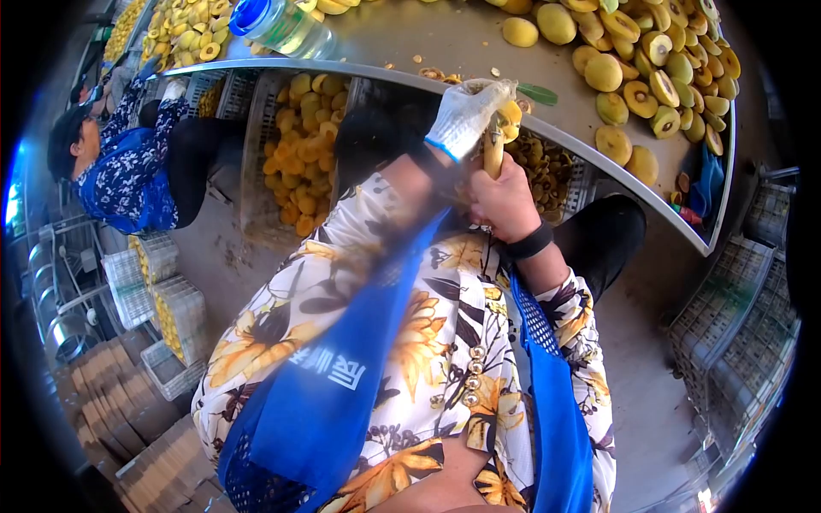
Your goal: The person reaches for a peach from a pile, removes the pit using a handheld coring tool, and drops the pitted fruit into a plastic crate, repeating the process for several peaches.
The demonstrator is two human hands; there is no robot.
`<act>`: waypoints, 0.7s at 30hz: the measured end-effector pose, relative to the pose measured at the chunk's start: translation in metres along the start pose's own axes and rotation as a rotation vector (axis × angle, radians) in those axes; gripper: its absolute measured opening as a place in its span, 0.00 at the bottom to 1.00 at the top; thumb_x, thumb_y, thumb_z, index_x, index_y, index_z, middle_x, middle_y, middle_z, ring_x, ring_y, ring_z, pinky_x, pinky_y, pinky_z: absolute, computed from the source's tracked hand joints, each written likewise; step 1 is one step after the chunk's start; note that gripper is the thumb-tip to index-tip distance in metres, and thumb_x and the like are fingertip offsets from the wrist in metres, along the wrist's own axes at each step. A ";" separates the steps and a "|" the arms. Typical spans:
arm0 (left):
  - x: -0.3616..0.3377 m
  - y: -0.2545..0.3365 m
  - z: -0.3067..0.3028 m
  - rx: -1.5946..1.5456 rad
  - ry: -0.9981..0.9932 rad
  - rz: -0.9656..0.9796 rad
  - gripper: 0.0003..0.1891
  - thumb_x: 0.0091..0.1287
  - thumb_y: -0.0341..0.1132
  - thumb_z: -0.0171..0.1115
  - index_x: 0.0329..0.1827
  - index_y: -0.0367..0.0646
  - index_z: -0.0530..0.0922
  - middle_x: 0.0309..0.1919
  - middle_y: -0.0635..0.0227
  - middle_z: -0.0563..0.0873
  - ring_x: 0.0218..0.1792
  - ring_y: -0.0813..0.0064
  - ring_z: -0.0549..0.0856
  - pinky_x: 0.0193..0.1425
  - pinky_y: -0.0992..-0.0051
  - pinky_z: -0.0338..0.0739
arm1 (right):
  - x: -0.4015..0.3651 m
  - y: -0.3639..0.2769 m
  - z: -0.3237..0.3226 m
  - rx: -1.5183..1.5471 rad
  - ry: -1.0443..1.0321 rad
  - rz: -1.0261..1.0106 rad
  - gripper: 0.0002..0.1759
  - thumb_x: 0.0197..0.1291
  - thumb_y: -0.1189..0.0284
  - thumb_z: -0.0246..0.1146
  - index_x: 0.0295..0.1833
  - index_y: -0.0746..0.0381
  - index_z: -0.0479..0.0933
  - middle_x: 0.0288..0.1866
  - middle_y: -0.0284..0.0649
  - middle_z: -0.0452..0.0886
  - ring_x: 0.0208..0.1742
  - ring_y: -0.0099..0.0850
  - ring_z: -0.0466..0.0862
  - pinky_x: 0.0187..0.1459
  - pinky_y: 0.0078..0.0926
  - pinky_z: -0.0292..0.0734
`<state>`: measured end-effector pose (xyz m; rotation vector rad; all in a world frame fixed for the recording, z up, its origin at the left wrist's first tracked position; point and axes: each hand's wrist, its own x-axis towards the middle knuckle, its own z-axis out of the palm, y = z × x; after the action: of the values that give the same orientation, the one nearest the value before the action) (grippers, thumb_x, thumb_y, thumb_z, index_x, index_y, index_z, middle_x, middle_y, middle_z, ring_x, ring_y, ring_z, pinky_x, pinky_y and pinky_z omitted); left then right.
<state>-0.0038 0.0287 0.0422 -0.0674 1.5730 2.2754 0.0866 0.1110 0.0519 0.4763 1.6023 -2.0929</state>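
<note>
In the head view, the gloved left grip (469,113) is pinching a yellow fruit (511,121) at the counter's (428,38) near edge, apparently steadying it against the tan-handled tool (493,156) that the bare right grip (506,202) is clenching. The fruit is showing bright yellow, the glove partly hiding it.

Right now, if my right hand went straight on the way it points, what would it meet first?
Just beyond the tool in your right hand, probably the yellow fruit at your gloved left hand, though depth is unclear.
</note>
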 end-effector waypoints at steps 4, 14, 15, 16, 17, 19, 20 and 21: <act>0.006 0.004 -0.014 0.024 -0.214 -0.213 0.15 0.66 0.40 0.53 0.37 0.34 0.79 0.28 0.63 0.83 0.29 0.77 0.82 0.32 0.80 0.76 | -0.002 0.000 0.005 -0.020 -0.008 -0.053 0.08 0.53 0.79 0.51 0.41 0.62 0.66 0.25 0.37 0.73 0.13 0.19 0.65 0.12 0.17 0.62; 0.004 0.000 -0.011 0.052 -0.045 -0.028 0.15 0.64 0.41 0.59 0.38 0.35 0.79 0.29 0.64 0.84 0.25 0.80 0.81 0.27 0.80 0.77 | -0.005 -0.009 -0.006 0.402 -0.266 0.153 0.06 0.58 0.77 0.53 0.41 0.59 0.66 0.18 0.28 0.62 0.10 0.15 0.58 0.15 0.19 0.61; 0.004 0.000 -0.014 0.089 -0.066 -0.078 0.16 0.66 0.42 0.57 0.39 0.35 0.80 0.30 0.66 0.84 0.27 0.82 0.81 0.30 0.82 0.76 | -0.004 -0.006 -0.006 0.393 -0.266 0.136 0.06 0.58 0.77 0.53 0.41 0.59 0.66 0.18 0.28 0.62 0.10 0.15 0.58 0.15 0.19 0.61; 0.004 -0.003 -0.014 -0.008 -0.077 -0.092 0.17 0.66 0.44 0.56 0.38 0.36 0.80 0.28 0.68 0.84 0.27 0.84 0.80 0.30 0.82 0.75 | -0.002 -0.003 -0.005 0.383 -0.266 0.117 0.06 0.58 0.77 0.53 0.41 0.59 0.66 0.18 0.28 0.62 0.10 0.16 0.58 0.15 0.20 0.62; 0.005 -0.006 -0.015 -0.073 -0.074 -0.097 0.16 0.65 0.43 0.57 0.39 0.35 0.79 0.28 0.66 0.83 0.27 0.81 0.80 0.29 0.79 0.77 | -0.001 0.001 -0.006 0.370 -0.269 0.095 0.06 0.58 0.77 0.53 0.41 0.58 0.66 0.18 0.28 0.62 0.10 0.16 0.58 0.15 0.20 0.62; 0.009 -0.013 -0.018 -0.206 -0.071 -0.105 0.15 0.63 0.42 0.59 0.39 0.35 0.77 0.29 0.63 0.82 0.26 0.74 0.81 0.27 0.74 0.79 | 0.004 0.010 -0.004 0.273 -0.222 -0.002 0.05 0.57 0.76 0.54 0.40 0.60 0.67 0.19 0.28 0.65 0.11 0.19 0.63 0.17 0.21 0.65; 0.012 -0.020 -0.021 -0.248 -0.033 -0.086 0.16 0.64 0.43 0.59 0.39 0.36 0.77 0.29 0.63 0.82 0.27 0.74 0.81 0.27 0.74 0.79 | 0.006 0.014 -0.001 0.224 -0.200 -0.050 0.05 0.57 0.76 0.54 0.39 0.60 0.68 0.19 0.29 0.67 0.12 0.20 0.65 0.18 0.22 0.67; 0.016 -0.031 -0.024 -0.288 0.006 -0.065 0.17 0.64 0.45 0.58 0.39 0.36 0.76 0.29 0.63 0.82 0.27 0.74 0.81 0.27 0.73 0.78 | 0.008 0.016 0.004 0.038 -0.067 -0.148 0.05 0.56 0.76 0.55 0.38 0.62 0.69 0.20 0.31 0.70 0.14 0.22 0.68 0.20 0.23 0.69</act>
<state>-0.0122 0.0205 0.0010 -0.1980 1.2168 2.4339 0.0887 0.1023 0.0357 0.3046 1.6057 -2.2266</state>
